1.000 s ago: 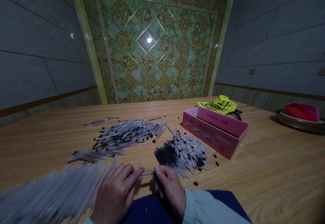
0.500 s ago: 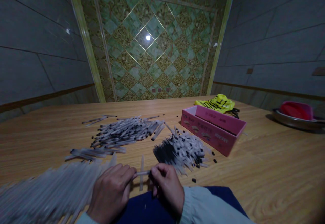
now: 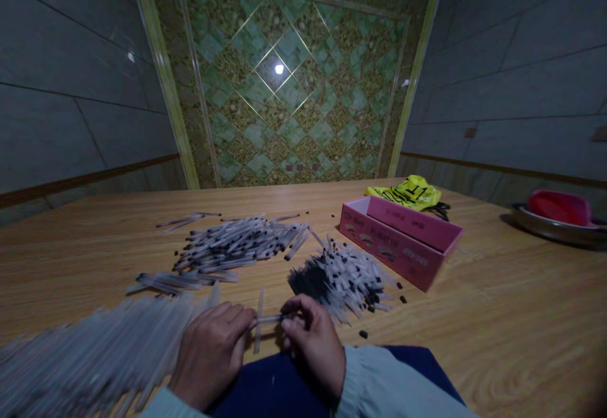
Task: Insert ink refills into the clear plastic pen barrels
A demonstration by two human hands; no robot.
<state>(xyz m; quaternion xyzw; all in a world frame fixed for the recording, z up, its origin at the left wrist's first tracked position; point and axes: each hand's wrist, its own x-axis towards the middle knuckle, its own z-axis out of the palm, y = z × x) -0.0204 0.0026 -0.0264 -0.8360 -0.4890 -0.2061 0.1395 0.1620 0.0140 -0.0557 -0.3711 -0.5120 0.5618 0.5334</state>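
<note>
My left hand (image 3: 213, 348) is closed, pinching one end of a thin translucent tube (image 3: 269, 319) held level above the table. At the tube's other end, the thumb and fingers of my right hand (image 3: 313, 339) close around a dark tip, largely hidden by them. Beneath the tube, a loose clear tube (image 3: 258, 339) lies on the wood. A wide heap of clear tubes (image 3: 95, 355) spreads beside my left hand. Just beyond my right hand sits a pile of whitish pieces with black parts (image 3: 355, 272), its near-left side made of thin dark strands (image 3: 306, 279).
Farther back lies a heap of dark-tipped tubes (image 3: 241, 244), with a smaller bunch (image 3: 183, 282) in front. An open pink box (image 3: 398, 244) stands at right, a yellow bag (image 3: 410, 191) behind it. Small black caps (image 3: 363, 334) dot the table. A metal pan (image 3: 550, 231) holds something red.
My right hand's fingers have shifted at the tube's dark end, the forefinger lifting a little away from the thumb. My left hand keeps its hold. The view has shifted slightly.
</note>
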